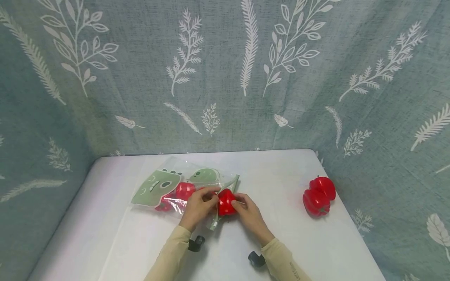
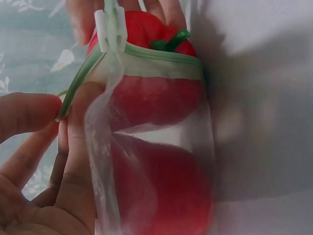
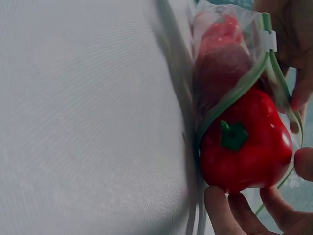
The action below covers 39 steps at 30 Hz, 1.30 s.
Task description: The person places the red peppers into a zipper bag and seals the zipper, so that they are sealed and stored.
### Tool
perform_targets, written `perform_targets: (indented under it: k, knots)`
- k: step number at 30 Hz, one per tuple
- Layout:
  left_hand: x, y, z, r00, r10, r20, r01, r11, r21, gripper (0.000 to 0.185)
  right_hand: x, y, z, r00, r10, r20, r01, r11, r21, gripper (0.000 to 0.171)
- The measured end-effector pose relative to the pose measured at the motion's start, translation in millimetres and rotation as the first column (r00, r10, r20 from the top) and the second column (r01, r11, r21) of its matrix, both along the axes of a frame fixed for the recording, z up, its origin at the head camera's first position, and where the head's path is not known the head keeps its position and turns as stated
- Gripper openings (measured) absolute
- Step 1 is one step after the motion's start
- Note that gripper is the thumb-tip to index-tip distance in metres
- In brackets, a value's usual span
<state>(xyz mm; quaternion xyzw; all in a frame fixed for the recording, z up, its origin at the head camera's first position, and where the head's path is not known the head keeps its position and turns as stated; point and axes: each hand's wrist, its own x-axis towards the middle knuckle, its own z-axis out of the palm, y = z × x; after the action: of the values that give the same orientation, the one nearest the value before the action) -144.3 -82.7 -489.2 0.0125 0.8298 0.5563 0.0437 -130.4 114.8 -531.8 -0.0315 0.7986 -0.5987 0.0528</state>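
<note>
Holding pepper (image 1: 225, 201) at bag mouth (image 1: 225, 187), both hands.

Grey-blue fabric backdrop (image 1: 225, 74) printed with white leaves and fern sprigs, hung behind and along both sides. White table (image 1: 105, 249) with rounded far corners, pushed up against the cloth. Soft, even light, faint shadows only. Two red peppers (image 1: 319, 196) at the right edge, touching each other.
</note>
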Motion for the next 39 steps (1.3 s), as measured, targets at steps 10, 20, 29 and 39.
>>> perform_targets:
  k: [10,20,29,39]
  knots:
    - [-0.6,-0.5,2.1,0.999,0.001,0.034,-0.002,0.999,0.04,0.031,0.8,4.8,3.6,0.997,0.056,0.053,-0.048,0.99,-0.13,0.044]
    - [-2.1,1.5,1.8,1.0,-0.01,0.029,0.009,0.999,0.053,0.031,-2.9,3.7,-2.7,0.996,0.082,0.04,-0.074,0.983,-0.169,0.043]
    - [-1.1,3.7,2.0,1.0,-0.011,-0.006,0.011,0.999,0.053,0.031,-0.9,-6.7,-8.0,0.996,0.092,-0.012,-0.093,0.978,-0.186,0.042]
    - [-2.1,5.3,2.5,0.999,-0.006,-0.036,0.009,0.996,0.088,0.03,-1.2,-17.5,-7.7,0.995,0.104,0.006,-0.1,0.972,-0.212,0.043]
